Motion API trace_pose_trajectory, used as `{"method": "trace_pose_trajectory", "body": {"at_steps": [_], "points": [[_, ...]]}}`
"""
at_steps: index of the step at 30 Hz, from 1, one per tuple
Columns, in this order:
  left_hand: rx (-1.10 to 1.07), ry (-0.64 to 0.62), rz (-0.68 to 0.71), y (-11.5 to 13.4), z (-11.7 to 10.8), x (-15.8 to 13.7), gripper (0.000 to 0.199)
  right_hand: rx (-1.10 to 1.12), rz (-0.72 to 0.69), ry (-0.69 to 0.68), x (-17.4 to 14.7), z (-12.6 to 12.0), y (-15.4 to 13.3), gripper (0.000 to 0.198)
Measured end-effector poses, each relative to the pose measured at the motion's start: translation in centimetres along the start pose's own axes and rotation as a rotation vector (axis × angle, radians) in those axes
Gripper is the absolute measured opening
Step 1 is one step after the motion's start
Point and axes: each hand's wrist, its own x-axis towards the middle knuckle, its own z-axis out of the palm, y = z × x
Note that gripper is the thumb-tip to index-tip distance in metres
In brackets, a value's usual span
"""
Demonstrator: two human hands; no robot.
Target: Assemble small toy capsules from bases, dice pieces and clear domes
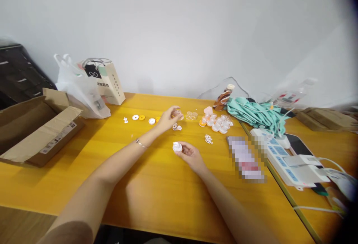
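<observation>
My right hand (192,156) holds a small round white plastic part (177,146) between thumb and fingers, a little above the table. Farther out, my left hand (168,119) curls its thumb and fingers around a clear plastic piece (177,114). More clear round pieces (191,115) lie just right of that hand. Below its fingertips are small white cut-out parts (176,126), and another white openwork piece (208,139) lies to the right. White rings (151,121) and a yellow ring (141,117) sit left of my left hand, one yellow ring partly hidden by it.
Several white and orange assembled pieces (219,123) cluster near a brown bottle (223,98). On the right are teal cloth (256,113), a blurred-out phone (246,158) and a power strip (279,158). An open cardboard box (58,139), plastic bag (81,91) and paper bag (110,84) stand left.
</observation>
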Motion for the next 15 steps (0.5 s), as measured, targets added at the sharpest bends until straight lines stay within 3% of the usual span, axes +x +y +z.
{"method": "trace_pose_trajectory", "body": {"at_steps": [4,8,15], "points": [[-0.377,0.074,-0.024,2.0,-3.1,-6.9,0.023,0.067,0.031,-0.015,-0.4,0.7,-0.6,0.037],[-0.488,0.184,-0.045,2.5,-3.2,-12.5,0.024,0.09,0.028,0.004,-0.9,1.8,-0.8,0.036],[-0.562,0.254,-0.052,2.2,-1.4,-13.9,0.024,0.13,0.057,-0.016,-1.5,2.7,-1.0,0.034]]}}
